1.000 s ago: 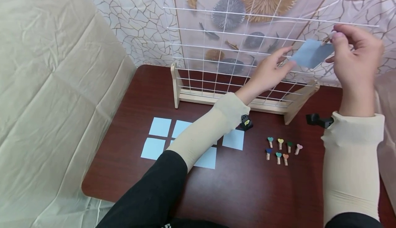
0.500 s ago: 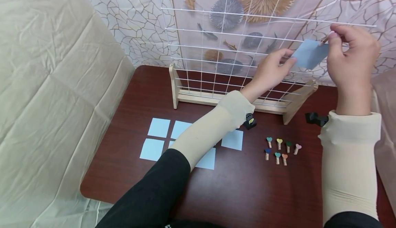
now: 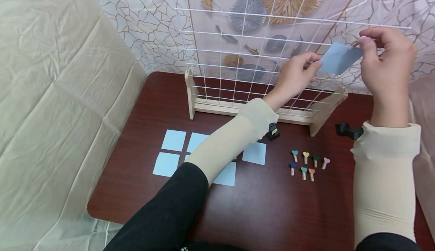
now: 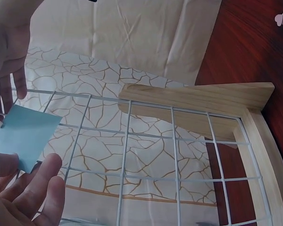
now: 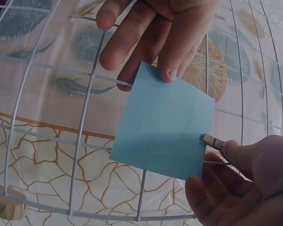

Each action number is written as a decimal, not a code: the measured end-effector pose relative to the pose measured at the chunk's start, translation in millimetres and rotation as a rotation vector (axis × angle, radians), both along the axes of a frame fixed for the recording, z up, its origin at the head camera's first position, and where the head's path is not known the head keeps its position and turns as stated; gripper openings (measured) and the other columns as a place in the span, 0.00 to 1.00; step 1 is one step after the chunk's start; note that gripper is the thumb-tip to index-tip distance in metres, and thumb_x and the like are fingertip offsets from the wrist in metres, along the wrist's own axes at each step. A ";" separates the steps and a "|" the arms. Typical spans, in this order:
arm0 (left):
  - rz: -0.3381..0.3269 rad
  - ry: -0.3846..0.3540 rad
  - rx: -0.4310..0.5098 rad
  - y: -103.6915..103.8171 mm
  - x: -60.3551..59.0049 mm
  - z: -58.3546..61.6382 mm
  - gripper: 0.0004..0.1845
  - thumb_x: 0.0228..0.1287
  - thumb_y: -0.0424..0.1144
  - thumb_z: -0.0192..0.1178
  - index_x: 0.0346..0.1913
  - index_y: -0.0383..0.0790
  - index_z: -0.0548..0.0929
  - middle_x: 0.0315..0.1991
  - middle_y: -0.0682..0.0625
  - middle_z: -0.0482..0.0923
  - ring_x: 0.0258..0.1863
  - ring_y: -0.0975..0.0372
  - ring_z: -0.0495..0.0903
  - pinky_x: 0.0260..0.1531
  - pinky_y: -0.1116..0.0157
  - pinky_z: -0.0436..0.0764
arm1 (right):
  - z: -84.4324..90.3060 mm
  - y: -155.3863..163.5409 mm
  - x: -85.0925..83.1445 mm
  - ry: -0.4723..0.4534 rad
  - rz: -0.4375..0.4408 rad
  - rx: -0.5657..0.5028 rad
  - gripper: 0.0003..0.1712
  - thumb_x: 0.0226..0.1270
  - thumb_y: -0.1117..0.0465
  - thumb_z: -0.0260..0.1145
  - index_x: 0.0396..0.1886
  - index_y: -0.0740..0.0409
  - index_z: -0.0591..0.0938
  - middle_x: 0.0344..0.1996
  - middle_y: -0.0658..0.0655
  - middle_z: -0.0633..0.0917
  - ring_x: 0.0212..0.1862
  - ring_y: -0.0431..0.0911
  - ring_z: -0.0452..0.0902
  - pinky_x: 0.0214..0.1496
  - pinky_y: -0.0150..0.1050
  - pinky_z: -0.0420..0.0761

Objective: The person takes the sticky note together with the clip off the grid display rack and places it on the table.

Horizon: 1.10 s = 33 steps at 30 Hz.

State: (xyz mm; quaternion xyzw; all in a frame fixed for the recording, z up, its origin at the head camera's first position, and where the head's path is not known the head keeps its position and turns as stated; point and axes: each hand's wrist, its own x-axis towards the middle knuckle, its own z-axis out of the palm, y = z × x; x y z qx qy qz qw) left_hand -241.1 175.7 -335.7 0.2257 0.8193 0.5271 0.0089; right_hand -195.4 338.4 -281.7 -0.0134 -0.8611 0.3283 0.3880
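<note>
A square light-blue paper (image 3: 340, 59) is held up in front of the white wire grid (image 5: 79, 134). My left hand (image 3: 295, 72) pinches its left edge, the thumb in front and other fingers behind, as the right wrist view shows. At the opposite edge my right hand (image 3: 389, 60) pinches a small wooden clothespin (image 5: 213, 141), whose tip meets the paper. Fingers of the right hand (image 5: 240, 183) also reach behind the paper's edge. In the left wrist view the paper (image 4: 26, 134) hangs between both hands.
More blue paper squares (image 3: 173, 140) lie on the dark red-brown table (image 3: 265, 205), partly hidden by my left arm. Several heart-topped clothespins (image 3: 304, 172) lie at the right. The grid stands on a wooden base (image 3: 217, 107) before a patterned backdrop (image 3: 142, 20).
The left thumb and fingers have come together on the paper's left edge. The right hand has moved slightly left with the clothespin; the head view has shifted a little.
</note>
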 end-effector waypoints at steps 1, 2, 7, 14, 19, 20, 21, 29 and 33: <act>0.001 0.000 -0.001 -0.1 -0.1 -0.1 0.14 0.83 0.44 0.57 0.62 0.47 0.86 0.36 0.58 0.88 0.30 0.72 0.84 0.34 0.77 0.75 | 0.1 -0.2 0.2 -0.008 -0.003 -0.004 0.16 0.80 0.62 0.60 0.51 0.66 0.90 0.35 0.21 0.75 0.38 0.22 0.70 0.41 0.25 0.62; 0.002 0.000 -0.002 -0.2 -0.2 -0.1 0.14 0.83 0.44 0.57 0.62 0.48 0.86 0.34 0.58 0.88 0.30 0.72 0.84 0.34 0.77 0.75 | 0.3 -0.5 0.4 -0.016 -0.005 -0.007 0.16 0.81 0.61 0.60 0.51 0.66 0.90 0.34 0.21 0.75 0.38 0.23 0.70 0.40 0.26 0.62; 0.011 -0.013 0.007 -0.4 0.5 -0.3 0.14 0.83 0.44 0.58 0.62 0.48 0.86 0.33 0.59 0.87 0.29 0.72 0.84 0.33 0.77 0.75 | 1.6 -1.2 1.6 -0.028 0.002 -0.017 0.15 0.80 0.62 0.61 0.50 0.64 0.91 0.32 0.21 0.74 0.37 0.25 0.70 0.38 0.26 0.61; 0.005 -0.023 0.023 -1.5 2.6 -0.8 0.13 0.82 0.43 0.58 0.61 0.46 0.85 0.41 0.58 0.88 0.30 0.73 0.84 0.34 0.78 0.76 | 2.3 -0.4 3.0 -0.041 -0.001 -0.051 0.13 0.80 0.62 0.62 0.50 0.59 0.91 0.31 0.22 0.76 0.37 0.26 0.71 0.36 0.23 0.65; -0.004 -0.037 0.040 -2.5 3.0 -2.8 0.14 0.82 0.43 0.58 0.62 0.45 0.85 0.50 0.57 0.88 0.31 0.73 0.86 0.35 0.78 0.78 | 2.9 1.7 4.5 -0.049 -0.001 -0.085 0.13 0.80 0.62 0.62 0.50 0.55 0.92 0.31 0.25 0.78 0.33 0.27 0.70 0.33 0.19 0.67; -0.006 -0.036 0.038 -2.7 3.2 -3.4 0.13 0.82 0.43 0.58 0.61 0.46 0.85 0.51 0.57 0.88 0.32 0.73 0.86 0.36 0.79 0.78 | 3.0 2.1 4.9 -0.048 0.001 -0.093 0.13 0.80 0.62 0.62 0.50 0.54 0.92 0.31 0.26 0.78 0.33 0.27 0.70 0.33 0.19 0.67; -0.009 -0.036 0.039 -2.9 3.4 -4.0 0.13 0.82 0.42 0.58 0.61 0.45 0.85 0.51 0.57 0.88 0.32 0.73 0.86 0.36 0.79 0.78 | 3.0 2.5 5.3 -0.047 0.000 -0.096 0.13 0.80 0.62 0.62 0.50 0.53 0.92 0.32 0.26 0.78 0.33 0.27 0.70 0.34 0.20 0.67; -0.058 -0.035 0.075 -6.8 5.6 -10.0 0.13 0.82 0.41 0.58 0.60 0.42 0.85 0.55 0.55 0.87 0.34 0.73 0.87 0.37 0.79 0.78 | 3.4 3.3 10.2 -0.036 0.014 -0.148 0.13 0.79 0.63 0.62 0.47 0.49 0.92 0.33 0.28 0.80 0.35 0.27 0.73 0.37 0.21 0.70; -0.086 -0.010 0.075 -10.2 6.7 -11.5 0.14 0.83 0.40 0.57 0.61 0.41 0.85 0.52 0.53 0.87 0.36 0.72 0.86 0.38 0.78 0.77 | 4.4 2.1 14.7 -0.028 0.034 -0.192 0.13 0.79 0.65 0.61 0.48 0.52 0.92 0.35 0.32 0.82 0.34 0.27 0.76 0.37 0.17 0.75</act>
